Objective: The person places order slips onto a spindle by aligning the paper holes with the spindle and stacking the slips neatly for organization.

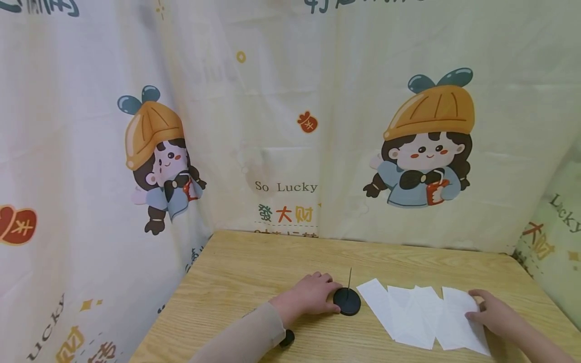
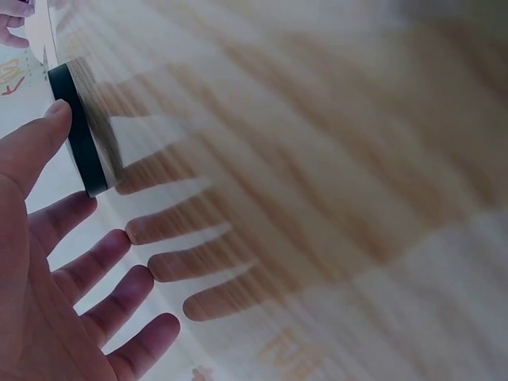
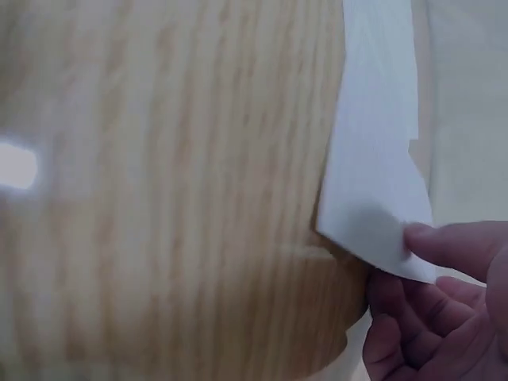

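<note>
A bill spike point(image 1: 347, 302) with a round black base and a thin upright needle stands on the table. My left hand point(image 1: 313, 295) holds the edge of its base between thumb and index finger. The left wrist view shows the black base point(image 2: 78, 131) edge-on, the other fingers spread beside it. To the right lie several white paper slips point(image 1: 410, 315), fanned out and overlapping. My right hand point(image 1: 495, 312) pinches the rightmost slip by its right edge. In the right wrist view the thumb presses on top of that paper point(image 3: 373, 182), its near end bent up off the wood, fingers underneath.
A small round black object point(image 1: 287, 339) lies partly hidden behind the left sleeve point(image 1: 247, 335). The wooden table point(image 1: 254, 262) ends at a printed cloth curtain point(image 1: 345, 212) at the back and sides.
</note>
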Demonstrator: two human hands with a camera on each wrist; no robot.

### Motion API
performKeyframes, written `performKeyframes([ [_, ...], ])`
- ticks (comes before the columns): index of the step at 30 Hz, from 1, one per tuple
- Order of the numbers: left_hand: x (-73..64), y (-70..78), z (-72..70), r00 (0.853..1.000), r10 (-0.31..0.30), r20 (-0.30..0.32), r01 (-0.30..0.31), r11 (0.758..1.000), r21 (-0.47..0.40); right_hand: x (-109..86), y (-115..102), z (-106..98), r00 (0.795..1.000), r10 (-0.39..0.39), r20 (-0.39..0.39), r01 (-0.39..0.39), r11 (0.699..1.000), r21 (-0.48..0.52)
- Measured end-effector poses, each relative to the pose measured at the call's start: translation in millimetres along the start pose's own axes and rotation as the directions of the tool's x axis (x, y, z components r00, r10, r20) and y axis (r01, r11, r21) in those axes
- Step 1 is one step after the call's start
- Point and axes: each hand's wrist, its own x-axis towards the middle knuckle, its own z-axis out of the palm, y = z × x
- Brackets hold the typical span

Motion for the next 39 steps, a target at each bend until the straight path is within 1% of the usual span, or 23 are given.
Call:
performKeyframes([
  [4,0.6,-0.1,1.3,1.000,0.000,0.002,0.000,1.000,-0.009,-4.8,0,0,0.999,-0.016,-0.036,0.016,1.000,-0.002],
  [9,0.4,0.0,1.2,1.000,-0.003,-0.002,0.003,1.000,-0.009,-6.5,2,-1,0.999,0.014,-0.049,-0.014,1.000,0.006],
  [13,-1.2,0.6,-0.6,1.000,-0.005,-0.004,0.005,1.000,-0.010,-8.6,3,-2,0.997,0.032,-0.074,-0.030,0.999,0.033],
  [19,-1.1,0.7,0.6,1.000,-0.004,-0.007,0.004,1.000,-0.009,-18.0,-3,-5,0.987,-0.024,-0.156,0.034,0.997,0.062],
  [22,0.4,-0.1,2.5,1.000,-0.006,-0.011,0.005,1.000,-0.008,-22.5,-7,-7,0.982,-0.042,-0.182,0.057,0.995,0.079],
  [26,1.5,-0.7,4.1,1.000,-0.011,-0.014,0.010,1.000,-0.007,-27.4,-14,-10,0.980,-0.053,-0.193,0.070,0.994,0.086],
  [30,1.2,-0.4,3.6,1.000,-0.014,-0.008,0.014,1.000,0.006,-31.4,-23,-11,0.975,-0.087,-0.206,0.105,0.991,0.081],
  [34,1.7,-0.3,3.8,1.000,-0.017,0.003,0.017,1.000,0.004,-35.3,-35,-8,0.963,-0.136,-0.234,0.160,0.983,0.087],
  [39,1.9,-0.9,4.3,1.000,-0.022,0.014,0.022,1.000,-0.022,-37.3,-51,-2,0.954,-0.168,-0.249,0.203,0.972,0.119],
])
